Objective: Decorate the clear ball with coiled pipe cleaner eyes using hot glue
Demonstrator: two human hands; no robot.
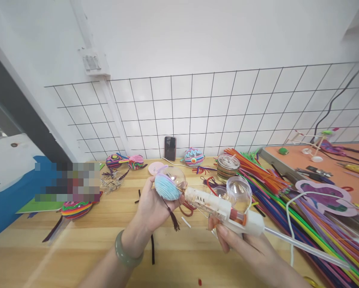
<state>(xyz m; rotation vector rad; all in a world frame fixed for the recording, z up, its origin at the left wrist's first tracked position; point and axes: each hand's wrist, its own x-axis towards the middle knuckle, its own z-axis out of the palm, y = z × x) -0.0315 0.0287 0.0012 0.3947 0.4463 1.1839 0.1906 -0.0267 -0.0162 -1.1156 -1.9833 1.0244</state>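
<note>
Two forearms (103,266) come in from the near edge. The right hand (237,242) grips a glue gun (211,203) above the worktop (92,252), long axis slanting from near right to far left, nozzle aimed at a half-clear, half-blue ball (168,189). The left hand (155,212) cups it, blue side near, clear dome far.
</note>
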